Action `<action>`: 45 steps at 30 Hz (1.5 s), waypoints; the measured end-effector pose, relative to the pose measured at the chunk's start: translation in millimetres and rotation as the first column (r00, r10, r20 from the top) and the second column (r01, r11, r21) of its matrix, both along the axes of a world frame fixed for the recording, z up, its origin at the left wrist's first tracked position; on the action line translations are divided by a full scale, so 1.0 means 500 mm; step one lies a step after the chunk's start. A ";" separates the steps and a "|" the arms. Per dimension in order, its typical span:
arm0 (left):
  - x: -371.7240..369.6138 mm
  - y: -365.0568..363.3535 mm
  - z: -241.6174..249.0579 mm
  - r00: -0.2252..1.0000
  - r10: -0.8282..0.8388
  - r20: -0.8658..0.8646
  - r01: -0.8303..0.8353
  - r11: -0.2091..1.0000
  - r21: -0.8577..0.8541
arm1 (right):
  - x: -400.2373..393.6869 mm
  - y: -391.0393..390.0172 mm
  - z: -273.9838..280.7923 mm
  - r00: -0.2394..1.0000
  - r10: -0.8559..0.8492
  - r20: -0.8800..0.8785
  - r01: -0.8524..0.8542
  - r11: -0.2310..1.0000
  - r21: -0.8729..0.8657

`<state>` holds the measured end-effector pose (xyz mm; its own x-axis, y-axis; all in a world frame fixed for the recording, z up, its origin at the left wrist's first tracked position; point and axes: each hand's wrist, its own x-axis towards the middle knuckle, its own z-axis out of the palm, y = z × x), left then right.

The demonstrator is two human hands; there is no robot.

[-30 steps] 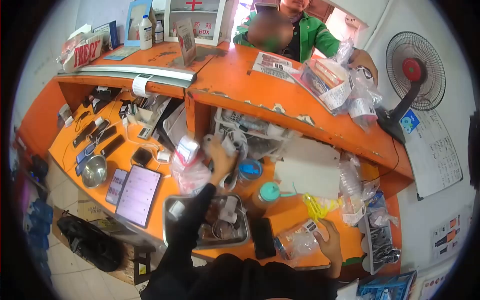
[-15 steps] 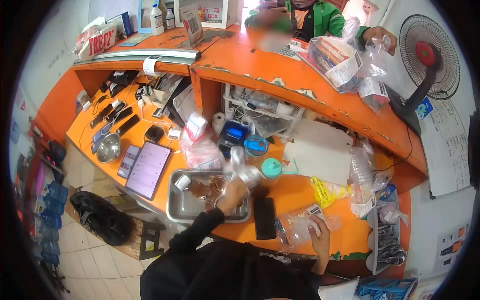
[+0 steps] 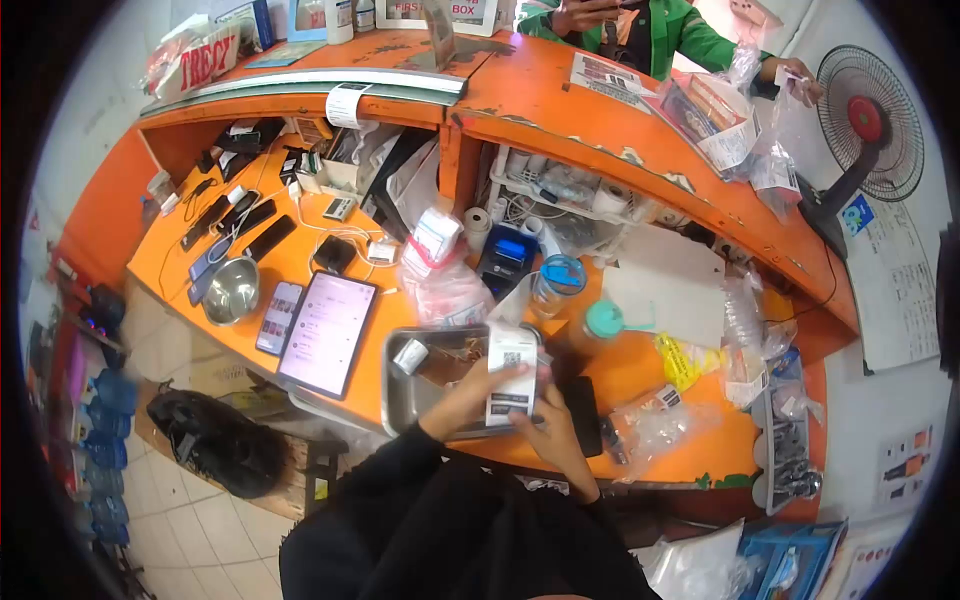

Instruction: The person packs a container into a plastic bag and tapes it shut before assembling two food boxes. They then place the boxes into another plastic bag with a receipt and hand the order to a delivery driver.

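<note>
A long white printed receipt [image 3: 512,362] with a QR code is held over the right part of a metal tray [image 3: 400,400]. My left hand [image 3: 468,398] grips its left edge, fingers lying across the paper. At its lower right, my right hand [image 3: 553,428] pinches the edge near the bottom. Inside the tray lie brown crumpled material [image 3: 440,366] and a small white roll [image 3: 410,356]. A dark phone [image 3: 580,410] lies right of the tray, partly behind my right hand. Farther right rests a clear plastic bag [image 3: 655,425] with a label.
Behind the tray stand a blue-lidded cup [image 3: 560,280], a teal-lidded cup [image 3: 603,322] and a blue-and-black device [image 3: 508,252]. A tablet [image 3: 328,335] lies to the left. Across the raised counter [image 3: 560,110], a person in a green jacket [image 3: 690,40] touches plastic bags [image 3: 780,150].
My right hand has left the clear plastic bag and come to the receipt. The receipt, blurred before, is now upright between both hands. The camera view has shifted.
</note>
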<state>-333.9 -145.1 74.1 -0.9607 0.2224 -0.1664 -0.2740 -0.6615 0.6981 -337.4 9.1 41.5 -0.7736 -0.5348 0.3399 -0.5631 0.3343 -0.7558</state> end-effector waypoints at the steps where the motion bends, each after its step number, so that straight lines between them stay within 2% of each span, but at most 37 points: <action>1: -0.013 -0.043 -0.004 0.989 -0.148 0.028 0.145 0.984 0.100 | 0.015 -0.021 0.001 1.000 -0.016 0.003 0.016 1.000 0.009; 2: -0.033 -0.081 -0.021 0.987 -0.159 -0.020 0.161 0.984 0.083 | 0.031 -0.044 0.002 0.973 0.076 0.217 -0.076 0.997 -0.007; 3: -0.051 -0.117 -0.036 0.984 -0.169 -0.063 0.173 0.982 0.072 | 0.050 -0.061 -0.003 0.891 0.163 0.424 -0.160 0.986 -0.042; 4: -0.064 -0.160 -0.023 0.990 -0.135 -0.032 0.138 0.987 0.088 | 0.060 -0.061 -0.032 0.782 0.118 0.612 -0.265 0.952 0.155; 5: -0.079 -0.204 -0.004 0.995 -0.099 -0.001 0.098 0.989 0.108 | 0.079 -0.053 -0.048 0.773 0.095 0.627 -0.262 0.948 0.180; 7: -0.121 -0.287 0.016 0.910 -0.240 -0.339 0.377 0.819 0.432 | 0.107 -0.035 -0.060 0.649 0.102 0.754 -0.258 0.962 0.091; 9: -0.141 -0.345 0.025 0.992 0.097 -0.078 -0.064 0.935 0.348 | 0.134 0.022 -0.046 0.656 0.013 0.755 -0.213 0.962 0.169; 10: -0.153 -0.371 0.030 0.978 0.174 -0.118 -0.114 0.910 0.398 | 0.146 0.063 -0.048 0.664 -0.035 0.747 -0.200 0.954 0.222; 11: -0.163 -0.395 0.034 0.957 0.252 -0.147 -0.162 0.878 0.450 | 0.159 0.088 -0.026 0.680 -0.181 0.711 -0.174 0.902 0.396; 12: -0.169 -0.425 0.044 0.937 0.304 -0.172 -0.210 0.885 0.417 | 0.177 0.115 -0.003 0.688 -0.319 0.651 -0.146 0.818 0.556; 14: -0.196 -0.504 0.032 0.892 0.396 -0.216 -0.282 0.864 0.418 | 0.208 0.227 -0.029 0.652 -0.447 0.613 -0.235 0.649 0.723; 15: -0.209 -0.551 0.016 0.867 0.441 -0.233 -0.305 0.838 0.452 | 0.215 0.229 0.026 0.462 -0.637 0.617 -0.162 0.624 0.765; 16: -0.206 -0.587 0.022 0.824 0.540 -0.172 -0.455 0.811 0.369 | 0.239 0.345 -0.010 0.511 -0.687 0.517 -0.152 0.520 0.841; 17: -0.201 -0.626 0.029 0.761 0.637 -0.123 -0.592 0.759 0.270 | 0.290 0.563 -0.089 0.719 -0.363 0.592 -0.080 0.804 0.590; 18: -0.209 -0.675 0.005 0.687 0.712 -0.145 -0.658 0.694 0.293 | 0.299 0.554 -0.018 0.365 -0.645 0.672 0.234 0.762 0.604; 19: -0.216 -0.722 -0.020 0.605 0.779 -0.167 -0.716 0.623 0.314 | 0.293 0.566 -0.011 0.370 -0.641 0.672 0.227 0.764 0.604; 21: -0.210 -0.778 -0.038 0.499 0.853 -0.151 -0.819 0.522 0.239 | 0.270 0.623 0.011 0.496 -0.759 0.422 0.608 0.650 0.455; 23: -0.189 -0.780 -0.045 0.475 0.860 -0.188 -0.838 0.507 0.203 | 0.248 0.690 0.029 0.475 -0.868 0.143 0.858 0.493 0.145; 24: -0.175 -0.744 -0.034 0.454 0.857 -0.245 -0.850 0.498 0.169 | 0.235 0.655 0.054 0.412 -0.911 0.015 0.910 0.411 -0.049; 25: -0.166 -0.704 -0.020 0.432 0.850 -0.303 -0.863 0.487 0.136 | 0.169 0.612 0.058 0.429 -0.823 0.372 0.900 0.355 -0.252; 26: -0.163 -0.660 -0.015 0.362 0.846 -0.390 -0.901 0.425 0.085 | 0.064 0.450 0.088 0.460 -0.588 0.665 0.883 0.230 -0.408; 27: -0.175 -0.606 -0.013 0.309 0.824 -0.474 -0.928 0.370 0.038 | 0.015 0.336 0.095 0.538 -0.630 0.560 0.842 0.374 -0.389; 28: -0.171 -0.568 -0.006 0.327 0.815 -0.479 -0.922 0.386 0.028 | -0.050 0.344 0.040 0.480 -0.702 0.527 0.875 0.429 -0.225; 29: -0.163 -0.534 0.001 0.344 0.805 -0.484 -0.915 0.402 0.019 | -0.067 0.236 0.079 0.629 -0.586 0.511 0.708 0.703 -0.064; 30: -0.154 -0.500 0.011 0.330 0.793 -0.512 -0.918 0.396 0.022 | -0.069 0.103 0.109 0.736 -0.429 0.523 0.447 0.889 0.099; 31: -0.142 -0.468 0.022 0.313 0.781 -0.540 -0.922 0.387 0.027 | -0.087 0.046 0.076 0.904 -0.366 0.220 0.333 0.927 0.172; 33: -0.114 -0.408 0.039 0.312 0.778 -0.546 -0.932 0.362 -0.016 | -0.090 -0.108 0.103 0.943 -0.324 -0.073 0.331 0.934 0.138; 34: -0.096 -0.377 0.049 0.362 0.775 -0.518 -0.900 0.436 0.022 | -0.081 -0.181 0.114 0.980 -0.198 0.013 0.199 0.978 -0.066; 35: -0.080 -0.349 0.056 0.416 0.765 -0.492 -0.860 0.507 0.062 | -0.072 -0.246 0.125 0.996 -0.055 0.073 0.073 0.958 -0.276; 37: -0.064 -0.301 0.057 0.422 0.764 -0.488 -0.837 0.535 0.113 | -0.064 -0.348 0.142 0.935 -0.150 -0.322 0.101 0.981 -0.164; 38: -0.059 -0.291 0.057 0.433 0.763 -0.480 -0.809 0.564 0.168 | -0.096 -0.354 0.118 0.990 -0.068 -0.120 0.059 0.995 -0.078; 39: -0.051 -0.298 0.064 0.429 0.764 -0.482 -0.811 0.561 0.167 | -0.121 -0.356 0.089 0.996 0.004 0.092 -0.004 1.000 -0.001; 40: -0.039 -0.315 0.077 0.497 0.736 -0.460 -0.774 0.616 0.148 | -0.115 -0.364 0.083 0.934 0.101 0.343 -0.061 0.990 -0.127; 41: -0.032 -0.336 0.083 0.560 0.705 -0.434 -0.735 0.665 0.133 | -0.105 -0.363 0.080 0.934 0.110 0.339 -0.072 0.990 -0.125; 43: -0.041 -0.400 0.088 0.548 0.685 -0.481 -0.735 0.668 0.114 | -0.076 -0.356 0.069 0.908 0.238 0.346 -0.228 0.971 -0.071; 44: -0.041 -0.417 0.095 0.521 0.692 -0.499 -0.754 0.648 0.112 | -0.061 -0.357 0.072 0.852 0.285 0.439 -0.230 0.957 -0.176; 45: -0.041 -0.427 0.098 0.497 0.696 -0.518 -0.769 0.630 0.109 | -0.059 -0.353 0.064 0.850 0.287 0.442 -0.231 0.957 -0.176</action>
